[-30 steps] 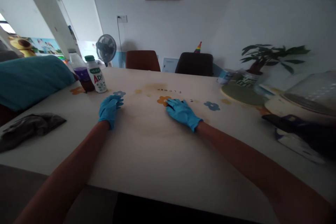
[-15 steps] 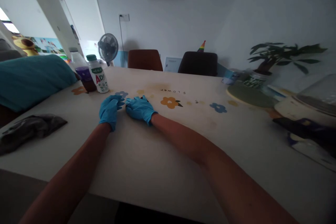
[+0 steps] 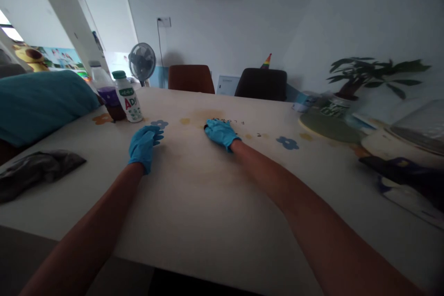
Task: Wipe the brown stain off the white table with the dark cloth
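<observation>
Dim indoor shot, underexposed overall. Daylight comes from the window (image 3: 7, 31) past the desk's far left corner, where it is blown out to white. The desk (image 3: 208, 203) top has a soft pale sheen mid-surface, and its near edge drops to near black. Shadows are soft and faint, with a slight one under the left hand (image 3: 142, 144). The right hand (image 3: 220, 132) is reasonably sharp. Forearms at the bottom are dark and low in detail. There is wide-angle stretch at the sides: items along the desk's right edge are smeared and out of focus, and the plant (image 3: 367, 71) is soft.

On the flowered table (image 3: 208, 203): two gloved hands (image 3: 143, 145) (image 3: 219, 132), two bottles (image 3: 127, 102) (image 3: 103, 82), one cloth (image 3: 38, 171); beyond the table, two chairs (image 3: 190, 78) (image 3: 262, 84), one fan (image 3: 141, 61).
</observation>
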A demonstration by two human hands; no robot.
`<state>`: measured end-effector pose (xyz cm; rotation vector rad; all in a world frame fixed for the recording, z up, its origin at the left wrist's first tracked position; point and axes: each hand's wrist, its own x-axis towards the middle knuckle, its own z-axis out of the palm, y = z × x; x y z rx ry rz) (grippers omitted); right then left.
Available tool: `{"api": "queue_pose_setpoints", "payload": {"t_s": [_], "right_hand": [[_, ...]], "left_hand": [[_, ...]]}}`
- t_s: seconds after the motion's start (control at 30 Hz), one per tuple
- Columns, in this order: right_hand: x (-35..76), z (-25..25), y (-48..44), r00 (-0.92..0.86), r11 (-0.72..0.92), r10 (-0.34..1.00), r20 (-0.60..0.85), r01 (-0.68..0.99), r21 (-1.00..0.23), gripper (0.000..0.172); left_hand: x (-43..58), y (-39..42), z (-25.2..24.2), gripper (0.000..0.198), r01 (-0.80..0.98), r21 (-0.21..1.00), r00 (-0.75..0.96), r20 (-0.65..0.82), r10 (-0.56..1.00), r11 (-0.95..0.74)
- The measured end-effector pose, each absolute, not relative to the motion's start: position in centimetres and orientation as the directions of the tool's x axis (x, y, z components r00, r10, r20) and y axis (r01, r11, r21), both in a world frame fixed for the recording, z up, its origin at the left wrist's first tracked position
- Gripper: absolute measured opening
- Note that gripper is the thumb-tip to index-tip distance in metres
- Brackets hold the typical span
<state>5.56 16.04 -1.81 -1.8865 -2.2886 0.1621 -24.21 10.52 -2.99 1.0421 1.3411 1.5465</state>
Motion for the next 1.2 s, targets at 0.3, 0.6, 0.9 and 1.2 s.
{"api": "queue_pose_setpoints", "payload": {"t_s": [0.3,0.6,0.9,1.2], "right_hand": [[17.8,-2.4,12.5,-0.107,0.105,0.994,-0.003,0.980,-0.171,0.064],[26.9,-2.6,6.1,-0.172,0.171,0.985,0.012,0.961,-0.218,0.072],[23.5,-5.0,-1.3,-0.339,0.372,0.923,0.180,0.904,-0.209,0.068],[8.3,-3.3,-0.8,-0.442,0.452,0.892,0.095,0.875,-0.171,0.071]], "left_hand": [[-24.4,10.7,-3.3,0.031,-0.073,0.993,-0.323,0.063,0.944,-0.092],[-23.7,10.4,-2.7,0.027,-0.063,0.996,-0.340,0.045,0.939,-0.071],[-23.5,10.0,-2.3,0.026,-0.007,0.998,-0.323,0.053,0.945,-0.058],[-23.9,10.6,-2.7,0.025,-0.033,0.998,-0.303,0.037,0.952,-0.050]]}}
